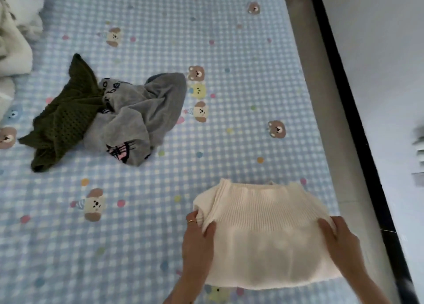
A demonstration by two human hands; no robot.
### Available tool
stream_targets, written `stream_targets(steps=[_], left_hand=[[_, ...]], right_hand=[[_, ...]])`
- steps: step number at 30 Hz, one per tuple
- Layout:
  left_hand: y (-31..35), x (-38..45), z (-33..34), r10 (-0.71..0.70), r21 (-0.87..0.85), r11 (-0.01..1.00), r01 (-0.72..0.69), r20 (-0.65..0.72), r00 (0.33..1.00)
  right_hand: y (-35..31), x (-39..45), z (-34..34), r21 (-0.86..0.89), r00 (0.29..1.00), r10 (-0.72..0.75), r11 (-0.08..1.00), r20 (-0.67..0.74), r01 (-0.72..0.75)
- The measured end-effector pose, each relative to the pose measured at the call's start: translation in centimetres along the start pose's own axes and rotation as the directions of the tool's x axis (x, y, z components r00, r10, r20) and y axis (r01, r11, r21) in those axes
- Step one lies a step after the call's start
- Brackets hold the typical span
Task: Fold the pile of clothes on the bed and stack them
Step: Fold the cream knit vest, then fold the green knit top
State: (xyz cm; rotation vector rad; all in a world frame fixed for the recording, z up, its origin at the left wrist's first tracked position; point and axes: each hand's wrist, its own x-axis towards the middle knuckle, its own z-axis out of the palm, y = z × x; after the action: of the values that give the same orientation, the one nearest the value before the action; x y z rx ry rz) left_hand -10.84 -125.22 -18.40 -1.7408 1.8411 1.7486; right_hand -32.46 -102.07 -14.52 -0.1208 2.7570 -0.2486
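From the head view, a cream ribbed sweater [263, 232] lies folded near the bed's right edge. The left hand [198, 237] and right hand [339, 237] each pinch a side of it. A crumpled green knit [66, 118] and grey garment [142, 118] lie touching, well apart, on the checked sheet [229, 51].

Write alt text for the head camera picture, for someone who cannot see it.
A person's left hand and right hand grip the sides of a folded cream sweater on a blue checked bedsheet. An unfolded green knit and grey garment lie beyond.
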Motion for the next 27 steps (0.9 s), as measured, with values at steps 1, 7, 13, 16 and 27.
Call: stream_targets(steps=[1, 7, 13, 16, 27], left_hand=[[-0.4, 0.0, 1.3, 0.035, 0.172, 0.985, -0.034, -0.005, 0.999], [-3.3, -0.3, 7.0, 0.544, 0.639, 0.353, -0.683, 0.454, 0.706], [-5.9, 2.1, 10.1, 0.406, 0.695, 0.289, -0.658, 0.534, 0.742], [-6.1, 2.6, 10.5, 0.360, 0.706, 0.303, -0.640, 0.537, 0.763], [-2.2, 3.4, -7.5, 0.278, 0.433, 0.871, -0.230, -0.050, 0.959]], right_hand=[[1.0, 0.8, 0.7, -0.076, 1.000, 0.005, 0.997, -0.004, -0.006], [1.9, 0.7, 6.4, -0.307, 0.880, -0.466, 0.828, 0.088, 0.469], [4.0, 3.4, 10.8, -0.331, 0.877, -0.422, 0.814, 0.228, 0.478], [3.7, 3.6, 11.2, -0.312, 0.878, -0.420, 0.823, 0.231, 0.475], [-16.9, -2.8, 8.5, 0.315, 0.828, -0.553, 0.806, 0.096, 0.501]])
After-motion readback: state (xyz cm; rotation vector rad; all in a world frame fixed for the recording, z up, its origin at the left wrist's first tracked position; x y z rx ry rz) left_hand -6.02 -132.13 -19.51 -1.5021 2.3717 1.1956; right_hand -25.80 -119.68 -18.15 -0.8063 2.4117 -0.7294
